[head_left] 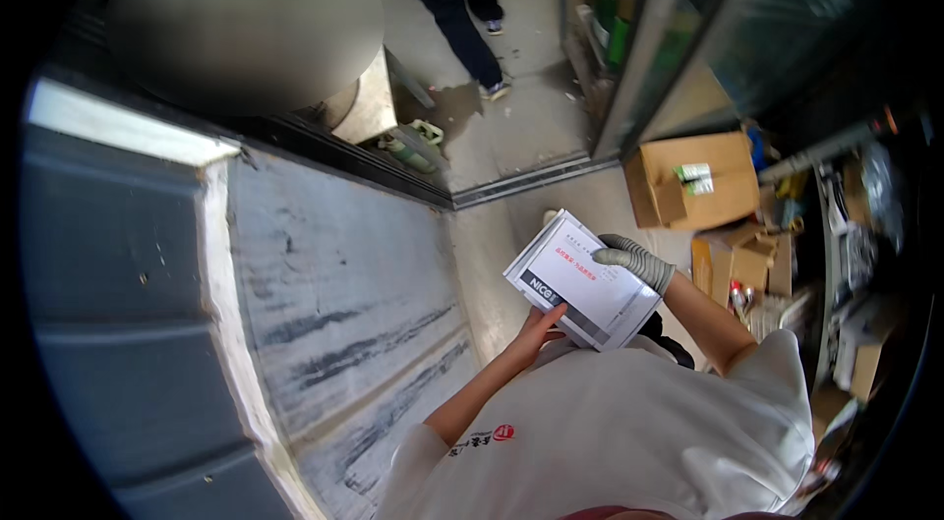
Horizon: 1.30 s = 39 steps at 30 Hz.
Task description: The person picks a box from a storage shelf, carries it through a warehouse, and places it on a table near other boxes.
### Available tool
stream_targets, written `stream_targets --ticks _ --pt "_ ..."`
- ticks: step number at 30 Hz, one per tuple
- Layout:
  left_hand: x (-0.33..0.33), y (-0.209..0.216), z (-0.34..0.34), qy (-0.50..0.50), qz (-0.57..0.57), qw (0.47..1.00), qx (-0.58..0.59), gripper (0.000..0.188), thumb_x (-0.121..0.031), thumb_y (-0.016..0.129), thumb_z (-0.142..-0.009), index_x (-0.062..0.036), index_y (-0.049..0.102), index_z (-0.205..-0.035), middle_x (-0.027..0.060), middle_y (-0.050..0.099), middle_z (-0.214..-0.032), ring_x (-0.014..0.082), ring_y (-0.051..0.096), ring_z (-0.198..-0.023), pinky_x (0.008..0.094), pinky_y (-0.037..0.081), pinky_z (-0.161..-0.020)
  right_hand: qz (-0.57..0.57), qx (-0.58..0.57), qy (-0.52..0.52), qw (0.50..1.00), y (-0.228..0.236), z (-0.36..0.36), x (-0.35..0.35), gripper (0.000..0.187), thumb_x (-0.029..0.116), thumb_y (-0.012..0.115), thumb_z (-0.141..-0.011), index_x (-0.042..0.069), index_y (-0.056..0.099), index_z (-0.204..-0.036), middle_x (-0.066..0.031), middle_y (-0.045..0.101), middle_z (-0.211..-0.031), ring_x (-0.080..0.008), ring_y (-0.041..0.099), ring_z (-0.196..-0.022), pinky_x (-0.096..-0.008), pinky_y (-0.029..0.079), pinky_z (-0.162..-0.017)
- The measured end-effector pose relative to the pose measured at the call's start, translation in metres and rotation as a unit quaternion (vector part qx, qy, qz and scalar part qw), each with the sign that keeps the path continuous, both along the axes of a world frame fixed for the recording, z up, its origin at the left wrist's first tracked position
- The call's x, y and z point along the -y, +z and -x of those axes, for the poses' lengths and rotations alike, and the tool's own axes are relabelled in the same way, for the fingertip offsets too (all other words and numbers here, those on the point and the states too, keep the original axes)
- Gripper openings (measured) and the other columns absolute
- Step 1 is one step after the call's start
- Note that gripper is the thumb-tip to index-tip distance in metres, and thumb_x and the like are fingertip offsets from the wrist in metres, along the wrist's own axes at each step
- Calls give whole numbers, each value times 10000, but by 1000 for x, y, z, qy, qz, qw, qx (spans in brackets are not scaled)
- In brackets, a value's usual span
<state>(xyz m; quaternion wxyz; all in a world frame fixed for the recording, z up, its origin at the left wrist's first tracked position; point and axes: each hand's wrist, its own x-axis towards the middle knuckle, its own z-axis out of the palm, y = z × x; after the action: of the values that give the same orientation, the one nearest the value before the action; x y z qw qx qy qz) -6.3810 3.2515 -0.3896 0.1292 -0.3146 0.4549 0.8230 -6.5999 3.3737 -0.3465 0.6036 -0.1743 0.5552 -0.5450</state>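
A flat white box [588,284] with a dark stripe and red print is held in front of my chest, tilted, with its printed face up. What looks like a second white piece shows along its upper left edge. My left hand [539,331], bare, grips the lower left edge, with the thumb on top and the other fingers mostly hidden beneath. On the far right edge, my right hand [639,262] in a grey striped glove is closed round the box, its fingers lying over the top face.
A sliding door track [536,181] crosses the floor ahead. Right of it stand a cardboard box [693,181], open cartons [752,260] and a crowded shelf [836,255]. A worn grey panel [339,294] is at my left. Beyond the doorway a person in dark trousers [447,4] is walking.
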Motion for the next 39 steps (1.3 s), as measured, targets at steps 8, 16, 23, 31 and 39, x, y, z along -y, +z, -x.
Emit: stream_targets --ticks 8,16,23,31,39 --pt "184 88 134 47 93 995 5 743 -442 633 -822 -13 312 -1337 133 462 -1279 251 517 -1111 390 485 -858 55 110 -16 992 56 133 195 672 295 644 -775 -18 398 -1317 -143 549 -1184 -212 547 -1060 -320 444 -904" --pt "317 134 286 40 98 994 24 950 -665 605 -711 51 384 -1294 218 502 -1207 330 555 -1059 412 525 -744 22 87 -69 994 57 266 315 561 383 636 -776 -14 544 -1161 -120 624 -1046 -210 605 -928 -330 483 -842" --pt "460 122 452 -117 162 980 9 964 -704 567 -704 45 410 -1291 222 499 -1194 339 549 -1043 436 508 -771 30 207 -218 953 91 373 412 627 411 664 -753 -4 522 -1201 -117 614 -1091 -234 593 -967 -342 468 -867" --pt "607 148 605 -224 108 967 60 898 -676 561 -740 18 364 -1274 181 505 -1217 303 574 -1009 383 513 -739 12 199 -302 932 85 500 524 589 391 661 -768 6 529 -1193 -119 631 -1068 -228 621 -932 -341 485 -854" --pt "754 106 801 -243 166 954 65 768 -603 558 -794 -29 371 -1269 144 549 -1149 250 594 -938 374 512 -725 29 135 -370 919 53 677 667 496 344 638 -793 -28 567 -1114 -131 640 -1007 -218 625 -874 -328 492 -807"
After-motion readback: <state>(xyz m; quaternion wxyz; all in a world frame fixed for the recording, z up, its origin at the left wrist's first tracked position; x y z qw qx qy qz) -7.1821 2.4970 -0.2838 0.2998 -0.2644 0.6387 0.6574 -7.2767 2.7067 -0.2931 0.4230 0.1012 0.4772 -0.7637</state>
